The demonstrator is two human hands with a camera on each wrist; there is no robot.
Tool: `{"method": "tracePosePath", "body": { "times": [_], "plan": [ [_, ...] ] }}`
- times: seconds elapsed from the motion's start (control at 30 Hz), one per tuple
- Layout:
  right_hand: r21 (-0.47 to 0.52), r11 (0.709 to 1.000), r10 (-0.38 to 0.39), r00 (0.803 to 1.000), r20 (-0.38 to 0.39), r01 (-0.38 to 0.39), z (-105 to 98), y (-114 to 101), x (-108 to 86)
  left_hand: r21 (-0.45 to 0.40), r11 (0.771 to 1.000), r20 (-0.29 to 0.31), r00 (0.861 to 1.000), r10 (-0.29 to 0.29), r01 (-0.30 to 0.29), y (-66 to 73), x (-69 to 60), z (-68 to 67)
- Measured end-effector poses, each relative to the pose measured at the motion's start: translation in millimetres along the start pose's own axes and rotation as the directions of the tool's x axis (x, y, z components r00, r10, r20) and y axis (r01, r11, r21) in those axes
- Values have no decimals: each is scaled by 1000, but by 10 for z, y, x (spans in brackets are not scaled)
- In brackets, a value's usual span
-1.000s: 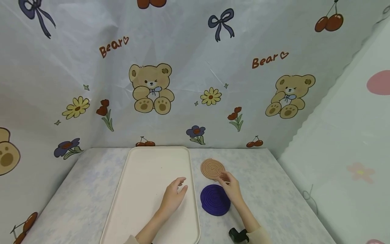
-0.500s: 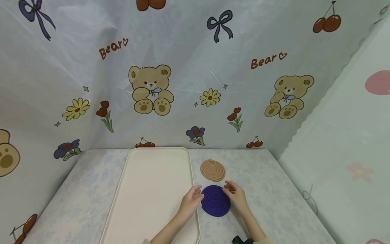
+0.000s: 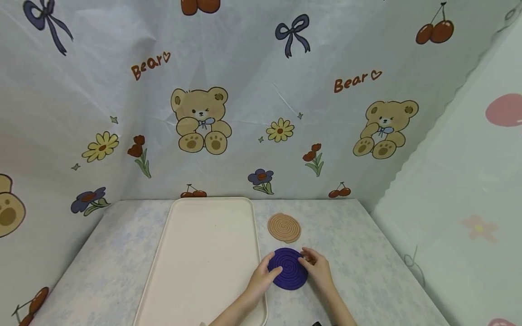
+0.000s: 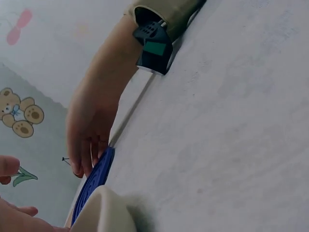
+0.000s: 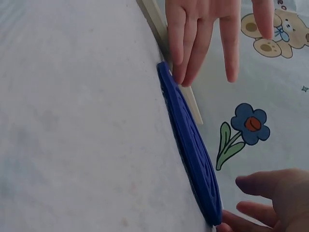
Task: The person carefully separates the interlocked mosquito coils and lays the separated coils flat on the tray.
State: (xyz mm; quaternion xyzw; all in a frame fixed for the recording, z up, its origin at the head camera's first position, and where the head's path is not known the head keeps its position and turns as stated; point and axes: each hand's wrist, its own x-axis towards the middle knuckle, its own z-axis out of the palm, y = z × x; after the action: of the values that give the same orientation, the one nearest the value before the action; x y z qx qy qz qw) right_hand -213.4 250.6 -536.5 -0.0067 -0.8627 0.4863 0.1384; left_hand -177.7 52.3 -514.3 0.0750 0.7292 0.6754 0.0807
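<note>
A flat dark blue disc (image 3: 289, 274), coiled in a spiral, lies on the table between the two hands. My left hand (image 3: 261, 278) is at its left edge, fingers extended and thumb over the coil. On the other side my right hand (image 3: 320, 271) has its thumb and fingers apart at the upper right edge. In the right wrist view the left hand's straight fingers (image 5: 192, 53) hang by the far end of the blue disc (image 5: 190, 150); the right hand (image 5: 285, 200) is at the near end. Whether the fingertips touch it is unclear.
A tan coiled disc (image 3: 284, 227) lies just behind the blue one. A long cream tray (image 3: 204, 253) stands to the left, its right rim under my left forearm. A curtain (image 3: 244, 68) printed with bears closes off the table's far edge.
My left hand has moved right from over the tray to the blue disc. My right hand has come back from the tan disc to the blue one. Both discs stay put.
</note>
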Motion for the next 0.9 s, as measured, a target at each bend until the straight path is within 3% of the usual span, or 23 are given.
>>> {"method": "tracePosePath", "body": {
  "times": [0.2,0.33,0.43,0.63,0.9],
  "plan": [
    [-51,992,114,991,-64,-118,-34,-78,-63,31,999,-54,998,26,-24,-36,-59,117],
    [-36,985,163,983,-83,-167,-39,-137,-78,-2,1000,-80,997,13,-13,-31,-84,164],
    [8,980,197,977,-78,-197,-34,-164,-79,-82,996,-100,995,12,-20,-32,-83,182],
    [125,959,261,965,-37,-254,-42,-231,-96,-246,967,-119,992,33,-62,-52,-52,194],
    [260,920,306,952,-3,-294,-44,-239,-120,-283,958,-152,988,4,-48,-86,-15,156]
  ]
}}
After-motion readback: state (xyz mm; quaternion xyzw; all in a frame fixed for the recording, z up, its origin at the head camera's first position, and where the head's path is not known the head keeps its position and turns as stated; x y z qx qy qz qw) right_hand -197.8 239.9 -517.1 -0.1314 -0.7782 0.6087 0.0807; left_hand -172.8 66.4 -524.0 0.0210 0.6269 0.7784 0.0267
